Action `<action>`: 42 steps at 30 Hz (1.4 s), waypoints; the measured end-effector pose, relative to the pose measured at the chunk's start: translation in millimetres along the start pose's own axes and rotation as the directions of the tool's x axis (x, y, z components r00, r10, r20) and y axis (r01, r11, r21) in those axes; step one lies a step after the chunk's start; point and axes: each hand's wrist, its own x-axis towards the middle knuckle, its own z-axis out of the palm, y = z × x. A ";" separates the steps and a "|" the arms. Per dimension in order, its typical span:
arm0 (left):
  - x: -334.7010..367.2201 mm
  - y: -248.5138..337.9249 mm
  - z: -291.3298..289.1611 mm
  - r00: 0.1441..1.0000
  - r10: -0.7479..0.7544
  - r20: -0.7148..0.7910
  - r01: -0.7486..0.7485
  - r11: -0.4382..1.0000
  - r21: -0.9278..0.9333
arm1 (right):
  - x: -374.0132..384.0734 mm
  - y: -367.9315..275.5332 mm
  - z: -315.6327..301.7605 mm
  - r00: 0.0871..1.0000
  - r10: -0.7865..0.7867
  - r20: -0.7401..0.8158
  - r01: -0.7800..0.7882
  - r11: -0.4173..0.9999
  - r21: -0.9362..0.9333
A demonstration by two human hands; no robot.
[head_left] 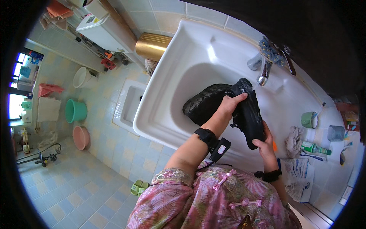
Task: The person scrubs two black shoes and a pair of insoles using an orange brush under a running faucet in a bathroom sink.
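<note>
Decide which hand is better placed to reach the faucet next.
Probably the left hand: it grips the black shoe nearer the faucet; the right hand holds the end farther away.

The black shoe (pixel 249 120) looks glossy, the sink (pixel 164 93) smooth glazed ceramic, the faucet (pixel 264 72) (mirror-bright) polished metal.

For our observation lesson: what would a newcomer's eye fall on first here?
First, the glossy black shoe gripped by left fingers and right fingers over the white ceramic sink. A bulky black item lies inside it. Far left, a round green plastic tub stands on the pastel-tiled floor.
</note>
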 end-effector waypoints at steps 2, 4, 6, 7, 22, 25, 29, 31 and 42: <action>-2.3 2.1 0.8 0.999 -0.031 0.009 0.031 0.997 -0.069 | 0.3 -5.9 5.5 0.999 0.038 -0.009 -0.037 0.996 0.087; 3.3 -4.8 -6.3 0.994 -0.097 0.050 0.102 0.988 -0.117 | 1.1 -0.6 -1.1 0.998 0.054 -0.013 -0.052 0.991 0.122; 8.6 -6.7 -14.1 0.977 -0.155 0.147 0.181 0.966 -0.187 | 1.1 16.5 -18.4 0.987 0.163 0.003 -0.157 0.946 0.284; 6.9 -6.7 -18.6 0.983 -0.151 0.106 0.164 0.978 -0.128 | 1.7 21.3 -22.7 0.987 0.161 -0.006 -0.153 0.947 0.282; -14.9 3.8 -2.2 0.986 -0.090 -0.142 0.141 0.902 0.408 | 3.7 33.1 -30.4 0.951 0.307 -0.025 -0.217 0.726 0.652; -18.2 -7.4 -18.0 0.996 -0.003 -0.089 0.037 0.922 0.385 | 6.0 31.6 -34.6 0.954 0.290 -0.082 -0.166 0.733 0.660; -35.3 11.1 -31.1 0.981 -0.049 -0.186 0.098 0.960 0.263 | 6.5 40.1 -59.5 0.919 0.358 -0.167 -0.148 0.704 0.695; -36.9 24.6 -48.3 0.975 -0.030 -0.220 0.037 0.999 0.029 | 2.6 27.4 -57.2 0.926 0.354 -0.129 -0.166 0.690 0.705; -32.0 68.6 -89.1 0.968 0.104 -0.230 -0.128 0.987 -0.092 | -2.8 45.2 -62.5 0.947 0.322 0.016 -0.250 0.702 0.667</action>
